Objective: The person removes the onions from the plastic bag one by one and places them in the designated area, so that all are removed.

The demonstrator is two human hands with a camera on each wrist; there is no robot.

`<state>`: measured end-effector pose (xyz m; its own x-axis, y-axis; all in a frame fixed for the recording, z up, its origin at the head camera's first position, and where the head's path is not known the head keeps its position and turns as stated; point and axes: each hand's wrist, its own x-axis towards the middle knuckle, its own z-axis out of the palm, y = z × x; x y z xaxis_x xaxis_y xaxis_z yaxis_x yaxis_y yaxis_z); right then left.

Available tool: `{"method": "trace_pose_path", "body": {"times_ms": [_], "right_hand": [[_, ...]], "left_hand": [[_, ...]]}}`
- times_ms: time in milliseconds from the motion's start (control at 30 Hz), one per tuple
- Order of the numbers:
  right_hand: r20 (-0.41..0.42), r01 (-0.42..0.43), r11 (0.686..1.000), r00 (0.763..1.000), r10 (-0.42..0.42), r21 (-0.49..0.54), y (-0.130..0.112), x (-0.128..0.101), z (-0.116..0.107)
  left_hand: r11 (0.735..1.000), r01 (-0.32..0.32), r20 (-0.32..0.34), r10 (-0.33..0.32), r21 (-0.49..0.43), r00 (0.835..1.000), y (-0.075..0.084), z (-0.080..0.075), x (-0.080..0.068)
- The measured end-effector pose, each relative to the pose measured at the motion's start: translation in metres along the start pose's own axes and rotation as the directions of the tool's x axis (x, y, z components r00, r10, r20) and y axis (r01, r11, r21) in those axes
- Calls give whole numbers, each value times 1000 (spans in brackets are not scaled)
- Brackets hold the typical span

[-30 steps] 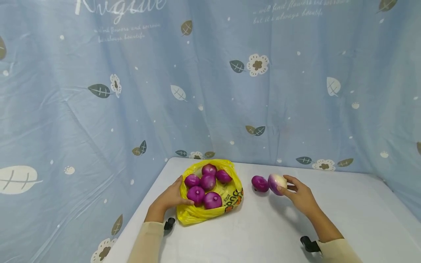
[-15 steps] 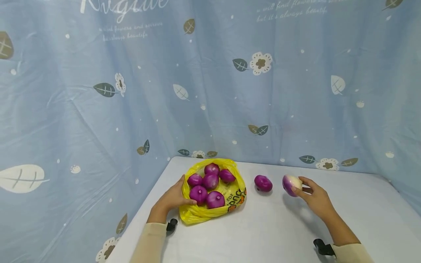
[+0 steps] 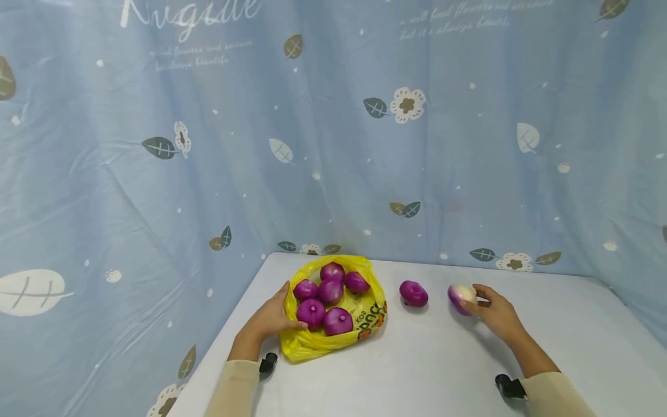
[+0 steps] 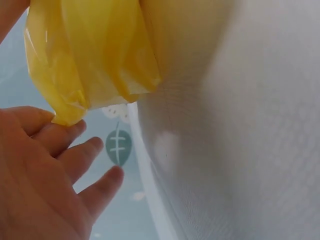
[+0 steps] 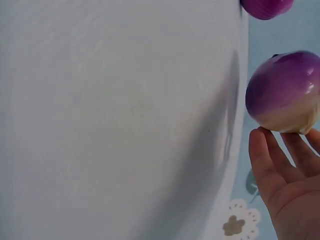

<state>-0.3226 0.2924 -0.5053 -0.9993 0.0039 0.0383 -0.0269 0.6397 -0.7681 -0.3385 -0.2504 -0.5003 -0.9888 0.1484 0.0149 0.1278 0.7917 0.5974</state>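
While the left hand (image 3: pixel 271 318) grips the near-left rim of the crinkled yellow plastic bag (image 3: pixel 359 315), thumb curled over the edge, the right hand (image 3: pixel 497 315) holds a round purple-and-white onion (image 3: pixel 461 298) low over the white table (image 3: pixel 417 370), fingertips against its pale end. Right wrist view: fingers (image 5: pixel 267 165) only lightly curved, touching the onion's white underside (image 5: pixel 285 95); whether it rests on the table, cannot tell. Left wrist view: bag plastic (image 4: pixel 90 55) bunched at the fingers (image 4: pixel 60 135), the other fingers spread loose.

Landmark: the bag, at the table's back-left. Held onion sits well to the right of the bag. A loose all-purple round onion (image 3: pixel 414 293) lies on the table between the bag and the held onion, just right of the bag, apart from both. Six purple onions (image 3: pixel 330 291) sit bunched inside the open bag. Behind the bag hangs a blue fabric backdrop with leaf and flower prints (image 3: pixel 333 145).
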Motion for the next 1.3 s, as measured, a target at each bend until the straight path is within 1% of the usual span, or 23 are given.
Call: {"method": "trace_pose_path", "body": {"times_ms": [200,400,567,733,833,1033,1300], "right_hand": [[16,5,1000,1000,-5,2,1,9,8],[25,-1,1000,1000,1,-4,-1,11,6],[47,-5,1000,999,4,10,0,10,5],[68,34,999,997,-37,40,0,11,8],[80,45,998,996,-48,38,-2,13,9],[87,21,1000,996,-23,16,-3,14,10],[83,8,1000,996,-8,2,-1,17,12]], "left_hand": [[1000,10,0,-10,13,1000,0,-2,-4],[1000,11,3,-11,25,1000,1,-1,-2],[1000,25,15,-25,9,1000,-1,1,-1],[1000,29,12,-29,5,1000,-3,2,-1],[1000,23,9,-23,10,1000,-3,1,-1],[999,22,2,-22,33,1000,-2,1,1],[999,19,2,-20,26,1000,-1,1,1]]}}
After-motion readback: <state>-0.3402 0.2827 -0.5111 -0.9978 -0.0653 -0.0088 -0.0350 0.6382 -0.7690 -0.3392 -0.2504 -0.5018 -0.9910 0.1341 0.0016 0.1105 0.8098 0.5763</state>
